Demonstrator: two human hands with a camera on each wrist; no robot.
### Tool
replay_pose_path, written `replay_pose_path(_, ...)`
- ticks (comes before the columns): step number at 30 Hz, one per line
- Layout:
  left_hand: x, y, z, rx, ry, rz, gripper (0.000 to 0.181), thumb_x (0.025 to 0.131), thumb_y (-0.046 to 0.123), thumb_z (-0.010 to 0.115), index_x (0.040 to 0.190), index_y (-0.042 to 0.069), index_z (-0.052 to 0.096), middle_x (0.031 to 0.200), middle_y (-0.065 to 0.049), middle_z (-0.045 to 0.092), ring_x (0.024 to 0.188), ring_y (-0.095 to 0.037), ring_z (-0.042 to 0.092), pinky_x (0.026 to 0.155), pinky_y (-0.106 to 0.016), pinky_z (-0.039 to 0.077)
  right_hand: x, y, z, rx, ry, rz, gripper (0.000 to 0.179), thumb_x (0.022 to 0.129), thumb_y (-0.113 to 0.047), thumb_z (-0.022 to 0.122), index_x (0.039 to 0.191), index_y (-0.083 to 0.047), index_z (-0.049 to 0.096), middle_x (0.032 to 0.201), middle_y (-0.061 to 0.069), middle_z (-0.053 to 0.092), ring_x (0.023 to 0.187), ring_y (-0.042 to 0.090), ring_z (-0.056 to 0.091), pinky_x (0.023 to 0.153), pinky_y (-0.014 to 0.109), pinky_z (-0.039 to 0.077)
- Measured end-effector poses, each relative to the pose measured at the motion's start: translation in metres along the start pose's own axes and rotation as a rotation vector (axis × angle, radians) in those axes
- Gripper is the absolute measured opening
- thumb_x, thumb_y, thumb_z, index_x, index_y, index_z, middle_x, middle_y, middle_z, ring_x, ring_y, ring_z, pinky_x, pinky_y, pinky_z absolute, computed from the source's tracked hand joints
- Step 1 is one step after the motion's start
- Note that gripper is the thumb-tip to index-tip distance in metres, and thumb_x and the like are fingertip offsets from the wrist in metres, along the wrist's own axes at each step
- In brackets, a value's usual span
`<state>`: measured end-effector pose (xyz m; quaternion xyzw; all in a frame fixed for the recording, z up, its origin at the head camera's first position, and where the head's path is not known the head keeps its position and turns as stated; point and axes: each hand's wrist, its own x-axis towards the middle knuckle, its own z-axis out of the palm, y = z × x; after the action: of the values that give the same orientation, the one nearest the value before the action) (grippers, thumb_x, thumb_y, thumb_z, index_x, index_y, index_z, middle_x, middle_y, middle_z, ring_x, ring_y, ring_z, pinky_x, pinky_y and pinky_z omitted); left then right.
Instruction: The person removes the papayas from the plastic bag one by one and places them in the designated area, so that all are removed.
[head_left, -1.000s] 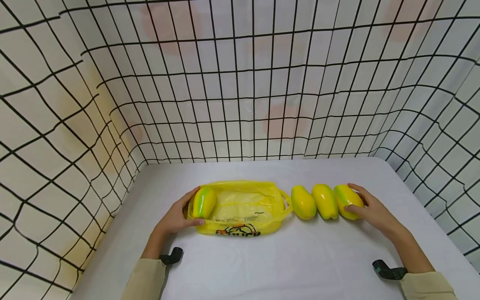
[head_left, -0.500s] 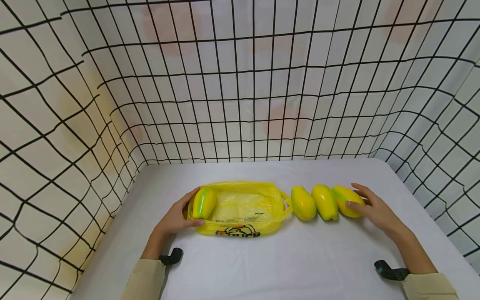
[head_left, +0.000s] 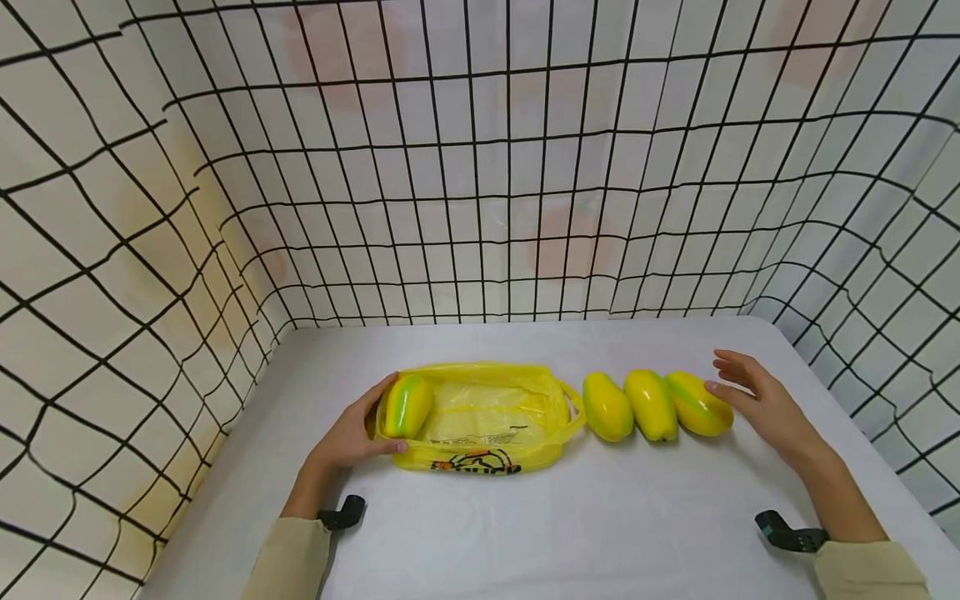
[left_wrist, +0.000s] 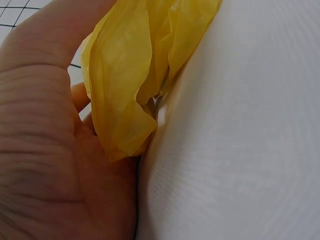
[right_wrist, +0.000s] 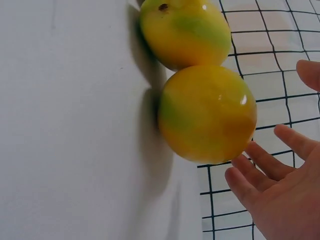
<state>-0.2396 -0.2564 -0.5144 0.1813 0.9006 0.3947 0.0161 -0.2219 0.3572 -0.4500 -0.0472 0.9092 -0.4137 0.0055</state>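
On the table lies a yellow plastic bag (head_left: 491,412), its mouth spread wide, with black print on the near side. One yellow-green papaya (head_left: 409,406) sits inside at the left end. My left hand (head_left: 351,433) holds that end, thumb at the near rim and fingers behind; the left wrist view shows the bag's folds (left_wrist: 125,95) against the palm. To the right, three more papayas stand in a row: left (head_left: 607,407), middle (head_left: 650,405) and right (head_left: 700,404). Beside the right one, my right hand (head_left: 776,417) is raised, fingers spread and nothing held.
A black wire grid (head_left: 510,200) encloses the white table (head_left: 540,533) at the back and both sides. The bag's handle loop (head_left: 573,407) lies close to the left papaya of the row. Black wrist devices are on both arms, such as the right one (head_left: 787,533).
My right hand has released the rightmost papaya and drawn away to the right. That papaya has turned, its lower end now pointing more to the right. The left hand and bag have stayed put.
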Motion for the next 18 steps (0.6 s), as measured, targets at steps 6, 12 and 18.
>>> replay_pose_path(6, 0.000, 0.001, -0.002, -0.011, -0.006, -0.022, 0.112, 0.065, 0.051, 0.085, 0.154, 0.036, 0.020, 0.158, 0.003, 0.031, 0.143, -0.027, 0.033, 0.116, -0.059, 0.026, 0.005, -0.011, -0.002, 0.033, 0.037, -0.033, 0.070, 0.098, -0.046, 0.051, 0.154, -0.016, 0.023, 0.154, 0.017, 0.032, 0.138, 0.039, 0.031, 0.092, 0.000, 0.035)
replay_pose_path(12, 0.001, -0.001, -0.003, -0.029, -0.023, -0.014, 0.110, 0.066, 0.049, 0.085, 0.154, 0.035, 0.020, 0.158, 0.005, 0.030, 0.143, -0.024, 0.033, 0.116, -0.057, 0.027, 0.010, -0.027, -0.003, 0.011, 0.082, -0.058, 0.068, 0.097, -0.047, 0.053, 0.152, -0.017, 0.027, 0.154, 0.013, 0.034, 0.138, 0.039, 0.032, 0.109, 0.013, 0.034)
replay_pose_path(18, 0.000, -0.002, -0.003, -0.059, -0.028, -0.002, 0.108, 0.067, 0.046, 0.085, 0.154, 0.034, 0.021, 0.157, 0.007, 0.030, 0.142, -0.023, 0.034, 0.116, -0.056, 0.028, 0.017, -0.044, 0.005, 0.056, 0.061, -0.088, 0.064, 0.097, -0.043, 0.055, 0.151, -0.018, 0.032, 0.153, 0.012, 0.035, 0.139, 0.037, 0.032, 0.110, 0.016, 0.036)
